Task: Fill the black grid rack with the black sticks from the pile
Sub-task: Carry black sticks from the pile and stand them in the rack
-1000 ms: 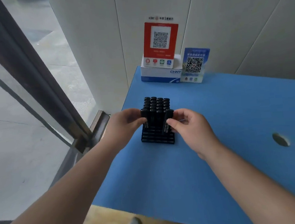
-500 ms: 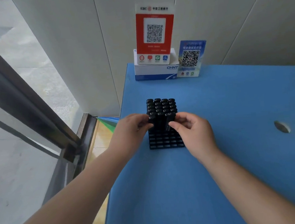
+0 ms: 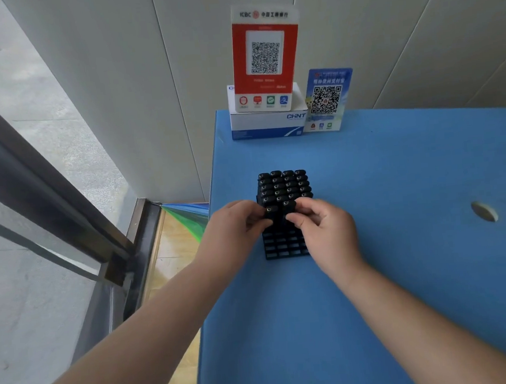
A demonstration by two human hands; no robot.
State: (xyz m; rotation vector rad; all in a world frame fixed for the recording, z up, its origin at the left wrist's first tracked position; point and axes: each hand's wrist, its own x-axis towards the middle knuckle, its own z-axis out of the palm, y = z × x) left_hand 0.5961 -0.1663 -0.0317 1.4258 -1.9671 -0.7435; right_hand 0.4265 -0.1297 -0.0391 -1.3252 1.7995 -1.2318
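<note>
Both hands nearer, fingers (image 3: pixel 255 219) pinching sticks (image 3: pixel 271 211)

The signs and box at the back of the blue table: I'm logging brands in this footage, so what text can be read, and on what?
"ICBC", then Chinese characters: header of the red QR sign.
"CHNT": front of the white box beneath it.
Blue QR card: print too small to read.
Small print on the red sign and box: blurred.

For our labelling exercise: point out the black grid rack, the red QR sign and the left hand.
black grid rack (image 3: pixel 283 247), head view, empty near cells.
red QR sign (image 3: pixel 266 54), head view, its QR panel.
left hand (image 3: pixel 233 228), head view, back of hand.
</note>
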